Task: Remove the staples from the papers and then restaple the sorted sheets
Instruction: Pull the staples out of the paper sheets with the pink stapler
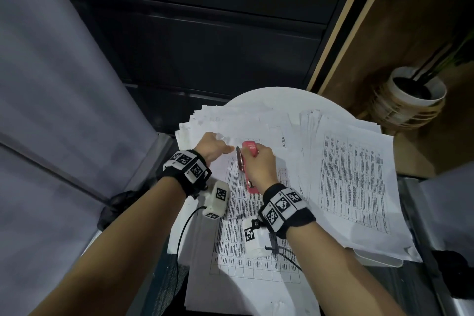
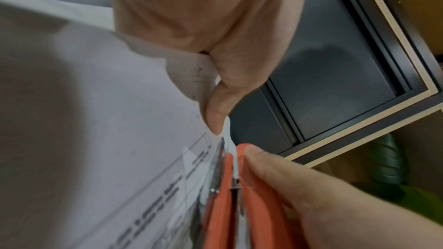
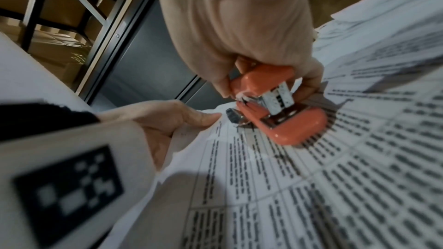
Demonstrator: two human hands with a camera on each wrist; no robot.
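Observation:
An orange stapler (image 1: 250,148) lies along the top sheet of printed tables (image 1: 256,238), and my right hand (image 1: 256,152) grips it from above. In the right wrist view its fingers wrap the stapler (image 3: 287,120), whose metal front end sits at the sheet's upper left corner. My left hand (image 1: 225,146) pinches that paper corner (image 2: 191,75) between thumb (image 2: 215,113) and fingers, just left of the stapler (image 2: 220,205). I cannot make out any staple. The two hands nearly touch.
More printed stacks lie at the right (image 1: 354,169) and at the back (image 1: 230,118) of the round white table (image 1: 269,93). A white plant pot (image 1: 415,92) stands beyond at the right. A dark cabinet (image 1: 205,33) is behind and a grey panel (image 1: 51,84) at the left.

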